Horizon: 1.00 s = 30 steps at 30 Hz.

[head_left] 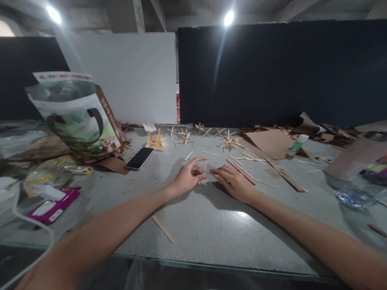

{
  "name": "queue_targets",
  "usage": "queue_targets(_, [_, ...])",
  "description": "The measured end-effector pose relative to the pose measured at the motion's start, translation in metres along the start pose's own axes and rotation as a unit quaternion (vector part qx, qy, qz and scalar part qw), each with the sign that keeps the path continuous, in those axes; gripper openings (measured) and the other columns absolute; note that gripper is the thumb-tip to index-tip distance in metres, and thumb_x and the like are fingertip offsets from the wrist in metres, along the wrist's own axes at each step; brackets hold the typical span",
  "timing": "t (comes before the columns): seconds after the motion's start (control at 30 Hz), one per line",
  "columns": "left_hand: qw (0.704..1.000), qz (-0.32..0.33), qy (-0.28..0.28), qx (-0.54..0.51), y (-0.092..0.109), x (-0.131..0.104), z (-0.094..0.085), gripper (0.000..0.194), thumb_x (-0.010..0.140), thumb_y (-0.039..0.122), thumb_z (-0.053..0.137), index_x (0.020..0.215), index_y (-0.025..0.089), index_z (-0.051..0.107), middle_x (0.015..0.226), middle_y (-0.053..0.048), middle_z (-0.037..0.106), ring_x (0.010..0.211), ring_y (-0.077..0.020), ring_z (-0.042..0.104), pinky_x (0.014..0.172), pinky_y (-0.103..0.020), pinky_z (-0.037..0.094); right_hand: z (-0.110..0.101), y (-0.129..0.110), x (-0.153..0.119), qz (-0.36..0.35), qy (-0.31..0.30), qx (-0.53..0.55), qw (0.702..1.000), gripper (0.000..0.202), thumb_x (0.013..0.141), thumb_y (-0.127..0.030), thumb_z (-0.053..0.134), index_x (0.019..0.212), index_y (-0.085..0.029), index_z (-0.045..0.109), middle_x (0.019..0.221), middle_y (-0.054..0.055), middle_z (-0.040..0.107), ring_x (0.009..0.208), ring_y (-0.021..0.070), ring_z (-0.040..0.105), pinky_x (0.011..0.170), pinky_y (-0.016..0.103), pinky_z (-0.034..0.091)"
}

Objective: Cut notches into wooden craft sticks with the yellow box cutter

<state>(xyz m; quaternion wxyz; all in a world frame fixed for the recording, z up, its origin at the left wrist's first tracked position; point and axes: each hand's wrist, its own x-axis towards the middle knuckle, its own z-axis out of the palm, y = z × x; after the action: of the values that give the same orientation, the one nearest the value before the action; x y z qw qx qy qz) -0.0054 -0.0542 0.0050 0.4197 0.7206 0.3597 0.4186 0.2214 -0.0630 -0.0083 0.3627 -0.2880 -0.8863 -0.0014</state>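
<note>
My left hand [190,175] is curved near the middle of the grey table, its thumb and fingers around a small piece of light wooden stick [204,166]. Just to its right, my right hand [232,181] rests low on the table with its fingers together; what its fingertips hold is too small to make out. A red patterned straw or stick [241,172] lies beside the right hand. Loose wooden sticks [236,160] and several star-like crossed stick shapes [184,137] lie beyond the hands.
A black phone [140,158], a large printed bag [81,121] and a purple tissue pack [54,205] are at the left. Brown cardboard [269,143], a glue stick [298,145] and a clear plastic bottle [356,195] stand or lie at the right. One stick [163,228] lies near the front edge.
</note>
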Motion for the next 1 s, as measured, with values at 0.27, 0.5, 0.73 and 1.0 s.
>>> queue_targets(0.27, [1.0,0.0,-0.005,-0.001,0.0027,-0.0013,0.0008,0.057,0.081,0.016,0.071,0.137,0.019,0.059,0.074,0.003,0.064,0.071,-0.0134,0.062,0.077,-0.028,0.052,0.0054,0.0053,-0.0002,-0.004,0.032,0.02,0.999,0.038,0.109,-0.031,0.044,0.134,-0.022,0.071,0.105,0.014,0.075,0.095,0.0268,0.071,0.083,0.043,0.061])
queue_targets(0.5, [1.0,0.003,-0.008,0.002,0.0013,-0.001,0.0011,0.057,0.08,0.015,0.072,0.136,0.02,0.06,0.074,0.004,0.064,0.071,-0.0127,0.062,0.077,-0.028,0.053,0.0048,0.0061,-0.0001,-0.001,0.031,0.029,0.999,0.035,0.109,-0.03,0.047,0.132,-0.022,0.073,0.105,0.014,0.074,0.093,0.0255,0.07,0.082,0.042,0.061])
queue_targets(0.73, [1.0,0.002,-0.011,0.011,0.0015,-0.0015,0.0007,0.058,0.081,0.014,0.073,0.137,0.021,0.06,0.076,0.003,0.065,0.072,-0.0135,0.064,0.077,-0.029,0.054,0.0041,0.0055,-0.0004,0.004,0.024,0.034,0.999,0.036,0.108,-0.031,0.047,0.134,-0.024,0.072,0.106,0.014,0.073,0.095,0.026,0.07,0.082,0.043,0.061])
queue_targets(1.0, [0.999,0.015,-0.023,0.026,0.0018,-0.0018,0.0011,0.057,0.083,0.013,0.07,0.138,0.021,0.062,0.073,0.002,0.066,0.07,-0.0149,0.065,0.074,-0.03,0.055,0.0041,0.0057,-0.0004,-0.008,0.022,0.049,0.999,0.035,0.108,-0.029,0.049,0.134,-0.023,0.072,0.107,0.014,0.073,0.095,0.0247,0.07,0.083,0.042,0.061])
